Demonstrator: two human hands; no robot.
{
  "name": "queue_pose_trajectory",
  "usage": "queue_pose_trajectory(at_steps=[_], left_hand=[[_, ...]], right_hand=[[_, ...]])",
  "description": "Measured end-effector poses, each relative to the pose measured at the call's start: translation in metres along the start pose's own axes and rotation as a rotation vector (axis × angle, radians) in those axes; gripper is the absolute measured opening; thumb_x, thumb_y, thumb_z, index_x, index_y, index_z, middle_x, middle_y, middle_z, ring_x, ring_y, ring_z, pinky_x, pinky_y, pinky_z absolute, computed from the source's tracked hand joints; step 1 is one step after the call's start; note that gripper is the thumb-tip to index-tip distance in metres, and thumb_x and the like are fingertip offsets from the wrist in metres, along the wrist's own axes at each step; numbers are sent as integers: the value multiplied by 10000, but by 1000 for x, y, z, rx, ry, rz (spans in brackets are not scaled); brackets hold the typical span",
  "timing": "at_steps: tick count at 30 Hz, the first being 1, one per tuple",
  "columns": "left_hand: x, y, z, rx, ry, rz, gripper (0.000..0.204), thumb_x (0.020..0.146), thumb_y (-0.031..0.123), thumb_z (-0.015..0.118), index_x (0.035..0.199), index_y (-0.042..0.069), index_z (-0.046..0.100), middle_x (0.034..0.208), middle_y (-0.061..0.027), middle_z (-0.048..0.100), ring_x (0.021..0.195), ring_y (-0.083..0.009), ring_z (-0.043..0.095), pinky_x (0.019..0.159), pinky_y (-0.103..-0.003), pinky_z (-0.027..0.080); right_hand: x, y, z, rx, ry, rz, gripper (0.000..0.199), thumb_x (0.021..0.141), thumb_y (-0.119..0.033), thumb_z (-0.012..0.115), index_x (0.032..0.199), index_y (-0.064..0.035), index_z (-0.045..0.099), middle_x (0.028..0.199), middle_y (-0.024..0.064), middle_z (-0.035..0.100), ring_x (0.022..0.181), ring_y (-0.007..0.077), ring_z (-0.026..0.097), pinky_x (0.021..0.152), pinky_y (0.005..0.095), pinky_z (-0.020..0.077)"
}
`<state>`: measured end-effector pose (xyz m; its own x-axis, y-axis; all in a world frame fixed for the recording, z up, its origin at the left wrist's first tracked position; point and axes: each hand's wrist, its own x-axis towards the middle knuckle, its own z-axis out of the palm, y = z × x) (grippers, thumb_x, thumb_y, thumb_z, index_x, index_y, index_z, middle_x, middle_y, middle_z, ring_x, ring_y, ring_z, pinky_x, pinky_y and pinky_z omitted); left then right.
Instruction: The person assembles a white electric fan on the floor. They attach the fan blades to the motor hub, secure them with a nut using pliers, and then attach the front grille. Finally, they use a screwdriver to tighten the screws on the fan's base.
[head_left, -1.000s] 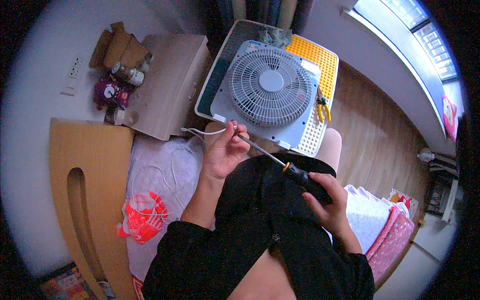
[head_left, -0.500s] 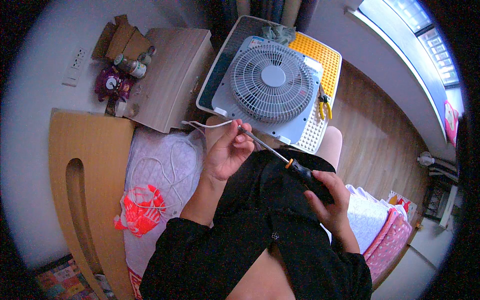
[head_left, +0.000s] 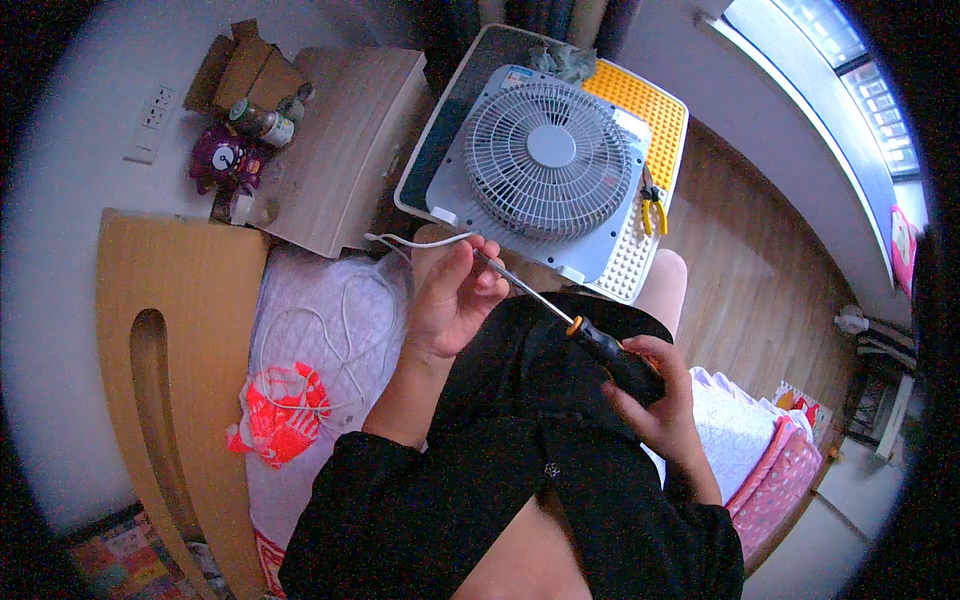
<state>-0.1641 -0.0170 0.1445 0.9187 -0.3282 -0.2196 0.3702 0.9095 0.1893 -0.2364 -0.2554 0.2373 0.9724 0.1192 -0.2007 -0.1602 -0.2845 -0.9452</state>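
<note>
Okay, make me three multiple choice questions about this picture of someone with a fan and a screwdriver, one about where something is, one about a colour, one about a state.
1. Where do the pliers lie?
A. on the yellow mat
B. on the wooden bedside cabinet
C. on the person's lap

2. What colour is the fan?
A. black
B. pale grey
C. red

3. How is the screwdriver held?
A. right hand on handle, left hand at tip
B. left hand alone
C. lying loose on the fan

Answers: 1 A, the pliers rest on the yellow mat beside the fan. 2 B, grille and housing are pale grey. 3 A, the right hand grips the handle while the left hand pinches the shaft's end.
</note>
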Motion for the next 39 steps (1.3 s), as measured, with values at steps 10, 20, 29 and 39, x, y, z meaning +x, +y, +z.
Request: queue_pose_trajectory(at_steps=[10,20,29,39], left_hand=[[-2,-3,-2,-78,-20,-9,318,895,245,521,1137,40,531,1005,-101,596,713,-136,523,656,-252,425],[-20,-9,-37,514,467,319,141,893,131,497,1000,44,525,917,-64,573,764,-145,528,695,-253,449],[20,40,-107,1892,429,1003,124,846,50,514,955,4,549,979,-121,606,930,-288,584,835,-353,454],[38,56,-132,697,422,-433,414,883,93,507,1244,-4,330,1041,-177,563,873,-295,608,741,-404,529]], right_hand=[[2,8,-3,-110,2,-68,403,683,-45,703,1043,-18,524,982,131,578,909,230,570,802,313,444],[11,17,-20,-67,136,119,455,681,-22,704,1093,-13,511,1017,98,583,926,174,562,820,292,445],[100,-12,-7,-435,-95,-138,371,705,-39,679,1042,-17,524,962,116,561,881,224,572,761,309,460],[158,-33,26,-613,-298,-157,363,701,-52,681,1034,-24,541,979,138,542,889,289,566,755,350,470]])
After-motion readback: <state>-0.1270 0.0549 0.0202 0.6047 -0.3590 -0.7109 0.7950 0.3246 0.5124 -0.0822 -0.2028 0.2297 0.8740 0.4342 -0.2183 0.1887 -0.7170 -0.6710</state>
